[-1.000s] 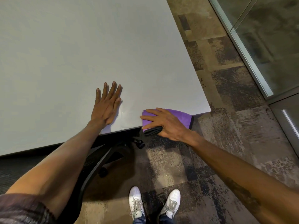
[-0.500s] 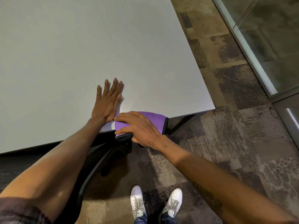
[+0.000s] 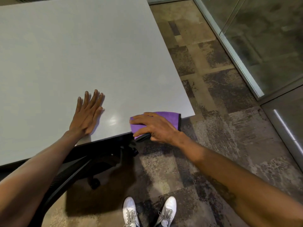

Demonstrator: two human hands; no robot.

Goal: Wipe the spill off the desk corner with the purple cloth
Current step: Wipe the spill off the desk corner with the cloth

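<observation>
The right hand (image 3: pixel 155 126) presses the folded purple microfibre cloth (image 3: pixel 170 119) flat at the near corner of the pale grey desk (image 3: pixel 82 54), fingers spread over it, grip loosely closed. The left hand (image 3: pixel 86 113) lies open, palm down.

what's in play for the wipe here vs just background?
In play:
purple cloth at the desk corner
right hand pressing the cloth
left hand flat on the desk

Background:
office chair under the desk
white shoes
carpet
glass partition
</observation>
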